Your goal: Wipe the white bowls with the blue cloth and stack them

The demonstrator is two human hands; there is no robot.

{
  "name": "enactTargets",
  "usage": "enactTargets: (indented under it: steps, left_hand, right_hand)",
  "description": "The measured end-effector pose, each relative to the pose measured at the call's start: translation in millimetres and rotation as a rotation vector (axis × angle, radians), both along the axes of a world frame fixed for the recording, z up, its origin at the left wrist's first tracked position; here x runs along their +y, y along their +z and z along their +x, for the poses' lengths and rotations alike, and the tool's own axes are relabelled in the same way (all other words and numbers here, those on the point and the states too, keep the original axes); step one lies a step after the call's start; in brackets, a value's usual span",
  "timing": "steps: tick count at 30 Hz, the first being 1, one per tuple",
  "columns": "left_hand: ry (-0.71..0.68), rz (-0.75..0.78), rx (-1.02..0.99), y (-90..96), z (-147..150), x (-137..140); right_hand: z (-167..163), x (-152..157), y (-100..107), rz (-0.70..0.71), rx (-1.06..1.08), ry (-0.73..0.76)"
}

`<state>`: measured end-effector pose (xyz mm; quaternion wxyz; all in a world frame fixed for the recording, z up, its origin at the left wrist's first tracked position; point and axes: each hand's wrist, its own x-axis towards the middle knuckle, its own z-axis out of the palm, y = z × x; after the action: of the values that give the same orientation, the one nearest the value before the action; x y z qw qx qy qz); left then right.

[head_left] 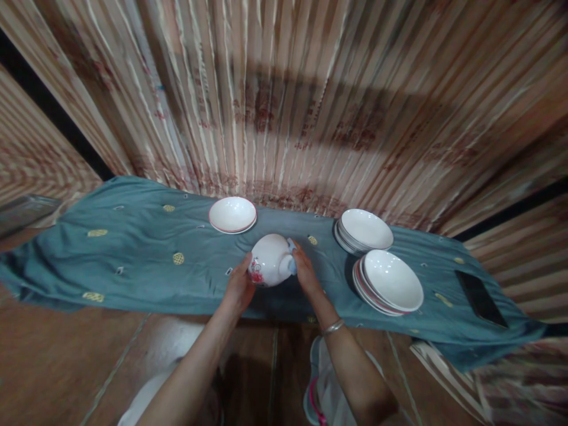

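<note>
In the head view, a white bowl [270, 260] with red flowers on its outside is held tipped above the table's front part, its base turned to the right. My left hand [239, 287] grips the bowl's left side. At the base, my right hand [304, 267] is closed on a small light blue piece that looks like cloth [291, 264], pressed against the bowl. A white shallow bowl with a red rim [233, 214] rests just behind, to the left. My right wrist carries a bangle.
To the right stand two stacks of white bowls, a rear stack [367, 229] and a front stack [393, 281]. A dark phone [480, 299] lies near the right end of the green tablecloth [146, 254]. Striped curtains [284, 106] hang behind the table.
</note>
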<state>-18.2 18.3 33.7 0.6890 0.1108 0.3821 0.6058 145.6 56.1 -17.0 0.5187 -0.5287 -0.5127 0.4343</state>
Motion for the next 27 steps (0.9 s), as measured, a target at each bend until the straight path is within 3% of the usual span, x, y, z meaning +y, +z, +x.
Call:
enactTargets:
  steps: [7, 11, 20, 27]
  left_hand:
    - [0.000, -0.136, -0.101, 4.1, -1, 0]
    - [-0.008, -0.138, -0.164, 1.7, -4, 0]
    - [0.004, -0.122, -0.249, 6.8, -2, -3]
    - [-0.008, -0.150, -0.206, 14.0, -2, -4]
  right_hand:
    - [-15, -3, -21, -0.035, 0.002, -0.054]
    - [-23, -8, -29, -0.025, -0.013, -0.071]
    - [-37, -31, -21, 0.067, -0.147, -0.071]
    - [-44, -45, -18, 0.125, -0.247, -0.074]
